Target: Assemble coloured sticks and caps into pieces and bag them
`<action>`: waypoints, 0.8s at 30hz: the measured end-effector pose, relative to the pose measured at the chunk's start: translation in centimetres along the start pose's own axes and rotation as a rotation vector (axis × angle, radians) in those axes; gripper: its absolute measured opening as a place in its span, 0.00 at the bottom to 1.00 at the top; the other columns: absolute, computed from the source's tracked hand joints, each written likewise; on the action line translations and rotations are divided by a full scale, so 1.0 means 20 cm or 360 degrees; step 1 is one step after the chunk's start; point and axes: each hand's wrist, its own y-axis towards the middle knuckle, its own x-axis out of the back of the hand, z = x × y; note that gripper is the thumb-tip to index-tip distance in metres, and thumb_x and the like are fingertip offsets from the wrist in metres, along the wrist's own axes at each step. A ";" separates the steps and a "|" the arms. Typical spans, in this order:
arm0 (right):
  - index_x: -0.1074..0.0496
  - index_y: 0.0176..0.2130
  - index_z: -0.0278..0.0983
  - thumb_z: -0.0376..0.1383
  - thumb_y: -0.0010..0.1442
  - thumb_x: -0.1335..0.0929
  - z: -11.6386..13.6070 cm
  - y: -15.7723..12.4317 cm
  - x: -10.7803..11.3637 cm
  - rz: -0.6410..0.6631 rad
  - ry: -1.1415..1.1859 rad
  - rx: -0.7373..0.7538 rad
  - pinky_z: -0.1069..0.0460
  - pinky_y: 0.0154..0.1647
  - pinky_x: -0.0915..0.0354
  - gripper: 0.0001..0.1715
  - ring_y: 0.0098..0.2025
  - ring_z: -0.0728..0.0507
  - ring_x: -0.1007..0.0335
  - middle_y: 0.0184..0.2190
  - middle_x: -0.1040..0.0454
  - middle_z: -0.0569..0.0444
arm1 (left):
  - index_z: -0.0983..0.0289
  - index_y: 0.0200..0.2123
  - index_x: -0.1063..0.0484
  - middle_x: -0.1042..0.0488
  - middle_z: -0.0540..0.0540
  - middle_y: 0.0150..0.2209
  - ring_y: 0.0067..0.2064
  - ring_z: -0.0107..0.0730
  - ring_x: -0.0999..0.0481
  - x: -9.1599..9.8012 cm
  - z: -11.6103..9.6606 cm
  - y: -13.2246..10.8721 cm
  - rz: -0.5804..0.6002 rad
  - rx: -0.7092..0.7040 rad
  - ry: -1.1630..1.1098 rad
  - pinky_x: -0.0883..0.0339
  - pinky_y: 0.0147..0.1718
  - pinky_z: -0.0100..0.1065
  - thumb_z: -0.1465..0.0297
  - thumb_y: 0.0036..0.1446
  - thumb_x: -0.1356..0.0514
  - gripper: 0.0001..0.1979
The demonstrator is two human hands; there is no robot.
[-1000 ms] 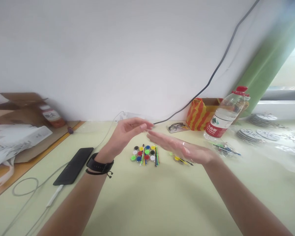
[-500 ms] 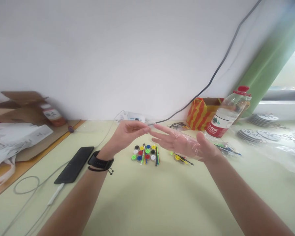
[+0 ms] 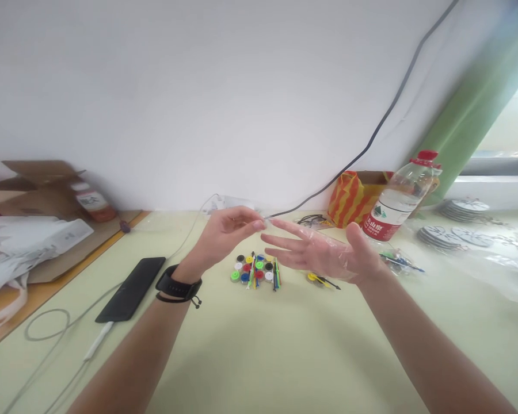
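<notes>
Presently I log the left hand point(image 3: 222, 237) pinched at centre frame — on what, I cannot tell. The right hand point(image 3: 322, 253), spread wide right of centre, bears clear film point(image 3: 334, 252). Bottle label point(image 3: 379, 225), far right: "SPRING" beneath Chinese characters.

Phone point(image 3: 130, 289) L of discs point(image 3: 259, 266); bag point(image 3: 344, 198) prob. behind btl. point(image 3: 388, 210)

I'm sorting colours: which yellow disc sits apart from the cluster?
The yellow disc beside the black pointer; the other two yellow ones sit among multicoloured discs.
</notes>
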 end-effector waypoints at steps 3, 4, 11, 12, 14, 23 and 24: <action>0.60 0.75 0.49 0.75 0.56 0.46 0.00 -0.01 0.01 0.0015 0.0025 -0.0015 0.34 0.74 0.64 0.61 0.76 0.31 0.62 0.76 0.55 0.54 | 0.62 0.41 0.18 0.18 0.60 0.41 0.44 0.43 0.20 0.02 -0.01 0.00 0.0197 0.0040 0.0040 0.26 0.46 0.40 0.61 0.61 0.32 0.11; 0.60 0.75 0.49 0.76 0.56 0.46 0.00 -0.01 0.01 0.0020 0.0035 -0.0021 0.34 0.74 0.64 0.61 0.76 0.31 0.62 0.76 0.56 0.54 | 0.62 0.40 0.18 0.18 0.60 0.40 0.44 0.43 0.20 0.02 -0.01 0.00 0.0235 0.0050 0.0059 0.26 0.46 0.41 0.61 0.61 0.32 0.11; 0.56 0.75 0.48 0.74 0.58 0.47 0.01 0.00 0.01 0.0054 0.0049 0.0044 0.36 0.74 0.65 0.59 0.76 0.32 0.61 0.76 0.54 0.53 | 0.63 0.33 0.20 0.20 0.58 0.35 0.39 0.40 0.22 0.03 0.01 0.00 0.0162 0.0041 0.0114 0.27 0.42 0.40 0.61 0.59 0.31 0.11; 0.55 0.75 0.48 0.74 0.58 0.47 0.01 0.00 0.01 0.0051 0.0046 0.0052 0.36 0.75 0.64 0.58 0.76 0.32 0.60 0.76 0.54 0.54 | 0.63 0.33 0.20 0.20 0.58 0.34 0.38 0.39 0.22 0.03 0.01 0.00 0.0140 0.0032 0.0110 0.27 0.41 0.39 0.61 0.59 0.31 0.11; 0.55 0.75 0.48 0.74 0.59 0.48 0.01 0.00 0.01 0.0046 0.0043 0.0056 0.36 0.75 0.64 0.58 0.76 0.32 0.60 0.76 0.54 0.54 | 0.63 0.33 0.19 0.20 0.58 0.34 0.38 0.39 0.23 0.03 0.00 0.00 0.0122 0.0023 0.0101 0.27 0.41 0.39 0.61 0.59 0.31 0.10; 0.51 0.74 0.49 0.73 0.59 0.53 0.04 -0.04 0.02 0.0037 -0.0201 -0.0013 0.38 0.75 0.64 0.57 0.77 0.35 0.67 0.77 0.57 0.60 | 0.64 0.32 0.22 0.20 0.59 0.34 0.39 0.41 0.22 0.08 0.00 -0.01 0.0149 0.0039 0.0044 0.27 0.43 0.41 0.61 0.58 0.30 0.11; 0.52 0.74 0.48 0.74 0.59 0.53 0.05 -0.04 0.01 0.0011 -0.0268 -0.0030 0.39 0.75 0.64 0.57 0.77 0.35 0.69 0.77 0.59 0.61 | 0.64 0.35 0.21 0.20 0.59 0.36 0.41 0.41 0.22 0.10 0.01 -0.01 0.0141 0.0023 0.0038 0.28 0.44 0.40 0.60 0.59 0.30 0.12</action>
